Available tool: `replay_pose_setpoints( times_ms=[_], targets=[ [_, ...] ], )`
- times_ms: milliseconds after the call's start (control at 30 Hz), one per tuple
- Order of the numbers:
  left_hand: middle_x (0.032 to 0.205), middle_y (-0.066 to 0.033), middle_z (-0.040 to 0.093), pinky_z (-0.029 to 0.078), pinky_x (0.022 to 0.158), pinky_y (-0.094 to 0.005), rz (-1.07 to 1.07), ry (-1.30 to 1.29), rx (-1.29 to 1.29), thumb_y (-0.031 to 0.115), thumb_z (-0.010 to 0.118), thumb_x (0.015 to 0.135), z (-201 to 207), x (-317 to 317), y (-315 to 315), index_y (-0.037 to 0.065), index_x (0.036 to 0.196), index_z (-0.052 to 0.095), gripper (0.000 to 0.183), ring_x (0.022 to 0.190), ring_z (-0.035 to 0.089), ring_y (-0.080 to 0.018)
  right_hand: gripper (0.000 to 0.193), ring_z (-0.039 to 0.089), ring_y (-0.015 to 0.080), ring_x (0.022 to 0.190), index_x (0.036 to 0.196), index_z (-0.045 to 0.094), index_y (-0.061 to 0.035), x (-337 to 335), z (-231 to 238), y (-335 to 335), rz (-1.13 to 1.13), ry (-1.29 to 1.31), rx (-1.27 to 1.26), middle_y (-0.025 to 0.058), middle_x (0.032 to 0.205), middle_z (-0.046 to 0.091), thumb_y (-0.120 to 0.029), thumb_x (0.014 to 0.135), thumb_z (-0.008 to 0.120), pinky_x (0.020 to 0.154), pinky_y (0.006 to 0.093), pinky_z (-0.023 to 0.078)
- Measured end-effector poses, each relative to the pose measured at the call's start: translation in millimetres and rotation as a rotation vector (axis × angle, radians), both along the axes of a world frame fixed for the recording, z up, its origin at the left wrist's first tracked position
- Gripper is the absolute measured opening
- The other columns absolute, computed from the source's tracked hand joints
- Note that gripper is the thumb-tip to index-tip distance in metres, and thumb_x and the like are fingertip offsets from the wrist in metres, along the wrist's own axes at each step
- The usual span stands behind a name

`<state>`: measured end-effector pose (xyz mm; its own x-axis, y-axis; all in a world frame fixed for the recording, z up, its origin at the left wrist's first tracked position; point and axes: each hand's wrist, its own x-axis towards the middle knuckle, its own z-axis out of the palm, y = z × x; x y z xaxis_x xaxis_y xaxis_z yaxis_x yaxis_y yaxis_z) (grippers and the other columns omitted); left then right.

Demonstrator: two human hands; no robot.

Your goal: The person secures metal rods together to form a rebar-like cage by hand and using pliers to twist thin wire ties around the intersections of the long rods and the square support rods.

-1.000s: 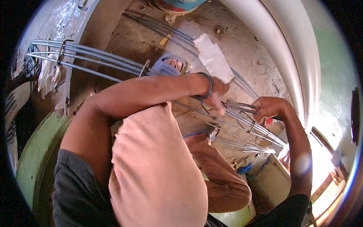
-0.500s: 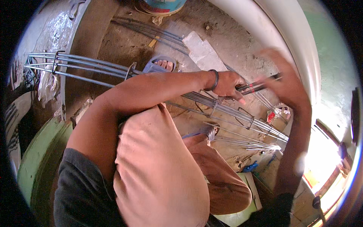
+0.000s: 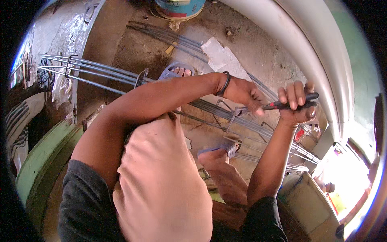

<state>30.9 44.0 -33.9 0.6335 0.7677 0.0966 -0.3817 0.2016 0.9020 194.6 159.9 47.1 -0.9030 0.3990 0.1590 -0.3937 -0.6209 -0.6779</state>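
Long metal rods [image 3: 209, 107] start at the left and slope down to the right, with bent wire rings [image 3: 232, 117] around them. Next, a foot wears a blue slipper [image 3: 166, 73]. The left hand [image 3: 242, 91] bends its fingers near the tip of the pliers [image 3: 275, 105]; I can't tell if it grips anything. The pliers' tip is by one ring. The right hand [image 3: 292, 97] squeezes their black handles. Big white pipes [image 3: 298, 34] curve past it.

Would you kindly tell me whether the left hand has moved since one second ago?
Yes, to the right: judged against the pale slab, the left hand now reaches farther right, beyond the slab's lower corner.
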Motion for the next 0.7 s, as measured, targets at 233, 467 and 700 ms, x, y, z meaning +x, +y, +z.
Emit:
replay_pose_setpoints(
  times_ms=[233,467,700],
  targets=[
    [0.101,-0.0181,0.063,0.048,0.080,-0.0378,-0.322,0.855,0.149,0.046,0.082,0.060,-3,-5,-47,-0.003,0.114,0.053,0.078,0.093,0.061,-0.0299,0.031,0.047,0.0125,0.076,0.105,0.053,-0.0102,35,-17,-12,-0.364,-0.094,-0.181,-0.0017,0.083,0.045,-0.022,0.082,0.071,0.112,0.0447,0.027],
    [0.103,-0.0217,0.064,0.049,0.083,-0.0400,-0.378,0.943,0.303,0.036,0.081,0.059,-10,7,-52,-0.006,0.114,0.054,0.074,0.098,0.062,-0.0342,0.015,0.044,0.0124,0.069,0.096,0.053,-0.0093,63,-33,-29,-0.465,-0.047,-0.274,-0.0004,0.078,0.045,-0.017,0.087,0.063,0.071,0.0305,0.037],
    [0.093,-0.0221,0.065,0.050,0.074,-0.0468,-0.235,0.892,0.294,0.020,0.074,0.056,-8,7,-60,-0.001,0.094,0.062,0.045,0.089,0.062,-0.0396,0.013,0.045,0.0124,0.068,0.092,0.054,-0.0079,92,-55,-35,-0.551,-0.051,-0.276,-0.0005,0.075,0.045,-0.016,0.087,0.063,0.070,0.0301,0.036]
  ],
)
